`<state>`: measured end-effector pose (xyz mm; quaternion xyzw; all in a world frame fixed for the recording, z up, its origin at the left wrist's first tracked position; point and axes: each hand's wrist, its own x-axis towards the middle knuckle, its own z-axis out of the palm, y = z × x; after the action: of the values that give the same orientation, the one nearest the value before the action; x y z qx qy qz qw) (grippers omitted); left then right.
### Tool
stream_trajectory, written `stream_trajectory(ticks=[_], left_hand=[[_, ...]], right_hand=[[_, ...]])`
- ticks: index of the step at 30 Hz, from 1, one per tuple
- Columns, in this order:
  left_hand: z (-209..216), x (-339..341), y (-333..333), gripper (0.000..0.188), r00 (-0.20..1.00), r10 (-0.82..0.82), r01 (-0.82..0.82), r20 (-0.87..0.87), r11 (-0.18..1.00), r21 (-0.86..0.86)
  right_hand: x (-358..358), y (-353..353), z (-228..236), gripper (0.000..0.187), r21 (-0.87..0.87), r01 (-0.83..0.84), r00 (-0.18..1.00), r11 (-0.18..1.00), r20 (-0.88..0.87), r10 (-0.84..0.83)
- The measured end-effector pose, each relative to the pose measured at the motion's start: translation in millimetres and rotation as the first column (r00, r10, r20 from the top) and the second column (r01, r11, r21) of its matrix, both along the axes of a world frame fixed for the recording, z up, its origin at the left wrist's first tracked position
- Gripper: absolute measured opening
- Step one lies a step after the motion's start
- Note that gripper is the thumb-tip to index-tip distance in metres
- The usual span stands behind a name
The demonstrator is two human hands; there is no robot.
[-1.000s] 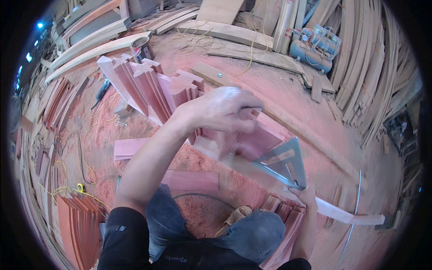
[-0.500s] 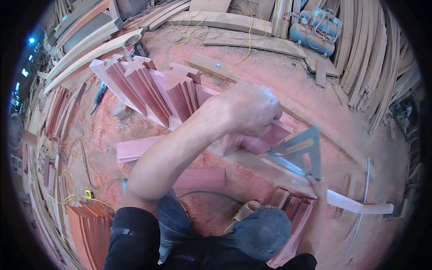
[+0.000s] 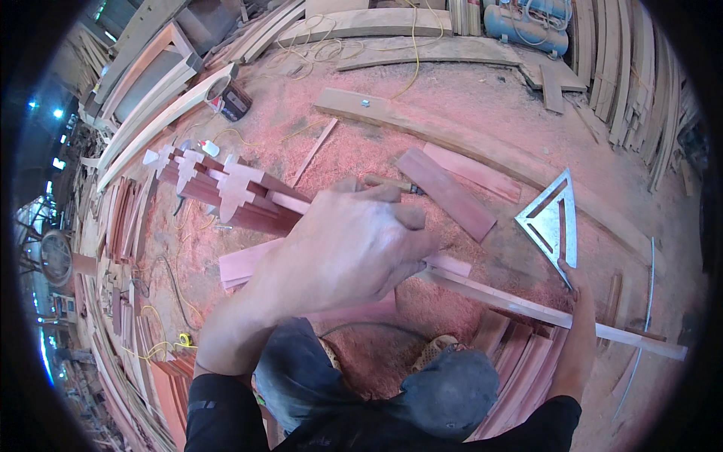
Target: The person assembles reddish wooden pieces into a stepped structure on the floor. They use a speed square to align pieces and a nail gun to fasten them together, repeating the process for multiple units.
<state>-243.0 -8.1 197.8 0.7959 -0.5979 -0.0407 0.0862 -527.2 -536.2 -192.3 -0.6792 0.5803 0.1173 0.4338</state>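
Note:
My left hand (image 3: pixel 361 241) is closed, its fingers curled over a long wooden rail (image 3: pixel 520 304); the exact grip is hidden under the hand. Notched pink wooden pieces (image 3: pixel 245 196) stand at the rail's left part, and its narrow right part runs past my right forearm. In my right hand (image 3: pixel 576 286), pinched by a lower corner, is a metal triangular set square (image 3: pixel 570 226), held raised with slots showing in its face. Beyond my left hand, a flat pink board (image 3: pixel 448 192) lies on the dusty floor beside a tool with a wooden handle (image 3: pixel 388 181).
Pink boards (image 3: pixel 527 361) lie by my right knee. A yellow tape measure (image 3: pixel 184 340) is at left, with a dark bucket (image 3: pixel 230 100) farther off. A long plank (image 3: pixel 452 135) crosses the floor. A blue air compressor (image 3: pixel 523 30) and stacked timber (image 3: pixel 617 75) stand at the back right.
My left hand has come nearer and left, and the notched wooden pieces have tilted, showing their ends. My right hand has moved right with the set square. The floor board and wooden-handled tool are now uncovered.

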Motion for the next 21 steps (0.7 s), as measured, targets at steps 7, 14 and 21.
stream_trajectory(ticks=[7,14,21], left_hand=[[5.0,-2.4,-0.8,0.031,1.000,0.004,-0.005,0.024,0.999,0.051],[0.6,1.6,0.6,0.026,0.998,-0.025,0.025,0.050,1.000,0.005],[-8.5,4.1,1.0,0.022,1.000,-0.015,0.015,0.001,0.997,-0.077]], right_hand=[[62.5,127.4,99.3,0.082,-0.476,-0.385,0.734,0.790,0.361,0.575],[150.2,316.4,113.7,0.069,-0.382,-0.815,0.298,0.435,0.368,0.881],[185.4,304.6,71.7,0.047,-0.317,-0.882,0.097,0.348,0.601,0.793]])
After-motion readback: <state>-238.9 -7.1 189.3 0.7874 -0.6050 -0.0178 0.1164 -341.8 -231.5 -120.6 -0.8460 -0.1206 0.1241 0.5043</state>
